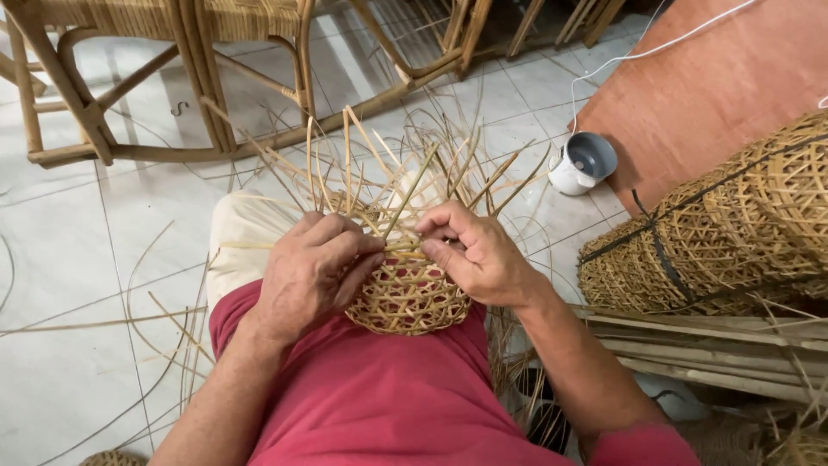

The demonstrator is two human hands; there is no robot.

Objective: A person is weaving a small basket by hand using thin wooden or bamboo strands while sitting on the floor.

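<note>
Fingers of the left hand [312, 269] curled around the half-woven basket [407, 298], gripping its side. The right hand [473, 255] pinched a loose cane strip [412, 192] at the basket's rim, with finished baskets [724, 233] stacked well apart.

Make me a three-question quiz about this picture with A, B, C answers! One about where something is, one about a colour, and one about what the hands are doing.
1. Where does the small woven basket rest?
A. On the person's lap
B. On the wooden chair
C. On the brown board

2. What colour is the person's shirt?
A. Blue
B. Red
C. Green

3. What are the hands doing?
A. Hanging free
B. Both on the basket and its strips
C. Holding the white cup

Answers:
1. A, it sits against the red shirt, between the arms.
2. B, the cloth below the basket is red.
3. B, the left hand grips the basket's rim and the right hand pinches loose strips.
</note>
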